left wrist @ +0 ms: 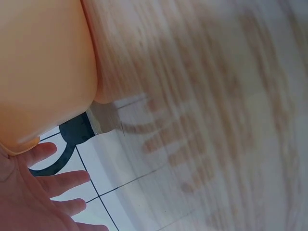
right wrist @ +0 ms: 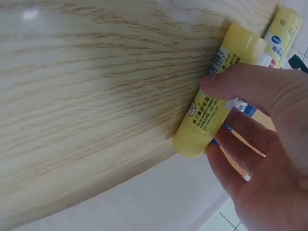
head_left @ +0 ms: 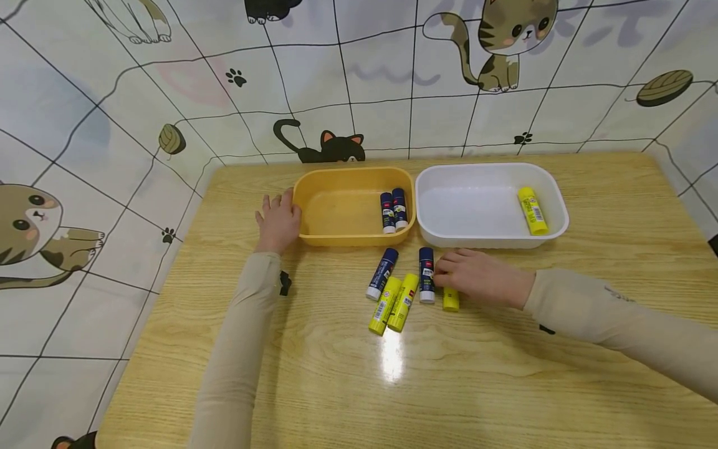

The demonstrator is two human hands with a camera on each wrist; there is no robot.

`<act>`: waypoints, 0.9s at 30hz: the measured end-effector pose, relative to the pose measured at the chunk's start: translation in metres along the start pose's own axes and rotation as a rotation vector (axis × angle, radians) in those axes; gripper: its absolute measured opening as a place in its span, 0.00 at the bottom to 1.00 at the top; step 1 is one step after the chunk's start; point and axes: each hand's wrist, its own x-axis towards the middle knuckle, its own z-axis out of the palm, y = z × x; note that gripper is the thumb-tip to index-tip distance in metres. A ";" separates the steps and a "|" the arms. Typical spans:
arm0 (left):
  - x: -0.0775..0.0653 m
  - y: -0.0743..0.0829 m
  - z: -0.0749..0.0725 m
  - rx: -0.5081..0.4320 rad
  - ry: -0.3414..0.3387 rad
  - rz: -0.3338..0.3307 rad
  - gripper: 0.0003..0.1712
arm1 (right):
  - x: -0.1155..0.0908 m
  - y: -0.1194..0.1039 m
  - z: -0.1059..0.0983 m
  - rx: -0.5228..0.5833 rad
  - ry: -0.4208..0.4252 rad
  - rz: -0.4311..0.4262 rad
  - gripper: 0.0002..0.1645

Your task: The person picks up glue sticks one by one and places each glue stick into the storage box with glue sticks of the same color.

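My right hand (head_left: 477,274) holds a yellow glue stick (right wrist: 207,103) at the table, thumb across its label and fingers on its far side. In the head view only one end of that stick shows below the hand. Just left of it stands apart a dark blue glue stick (head_left: 427,275), lying lengthwise. Another blue glue stick (head_left: 382,273) and two yellow glue sticks (head_left: 384,305) (head_left: 403,303) lie further left. My left hand (head_left: 278,221) rests against the left end of the orange bin (head_left: 353,239), its fingers extended and spread in the left wrist view.
Two blue glue sticks (head_left: 393,211) lie in the orange bin's right end. Beside it, the white bin (head_left: 482,241) contains one yellow glue stick (head_left: 533,212). A wall with cat drawings (head_left: 381,75) rises behind the wooden table (head_left: 477,386).
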 end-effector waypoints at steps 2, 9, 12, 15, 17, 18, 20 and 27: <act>0.000 0.000 0.000 0.000 0.001 -0.001 0.30 | 0.000 0.000 -0.001 -0.015 -0.012 -0.004 0.18; 0.000 0.000 0.001 0.000 0.001 -0.006 0.30 | -0.002 0.000 -0.004 -0.054 -0.044 -0.022 0.17; 0.000 -0.001 0.001 0.001 -0.001 -0.004 0.30 | -0.003 -0.001 -0.006 -0.068 -0.048 -0.035 0.17; 0.000 -0.001 0.001 0.005 0.000 -0.002 0.30 | -0.005 -0.002 -0.008 -0.087 -0.045 -0.050 0.17; 0.000 -0.001 0.001 0.006 0.003 0.000 0.30 | -0.006 -0.002 -0.011 -0.099 -0.049 -0.056 0.16; 0.000 -0.001 0.001 0.004 0.004 0.001 0.30 | -0.006 -0.003 -0.013 -0.100 -0.056 -0.057 0.16; 0.001 -0.001 0.002 0.004 0.007 0.002 0.30 | -0.007 -0.004 -0.017 -0.104 -0.077 -0.055 0.16; 0.001 -0.001 0.002 0.012 0.011 0.010 0.30 | -0.013 -0.006 -0.032 -0.104 -0.106 -0.046 0.19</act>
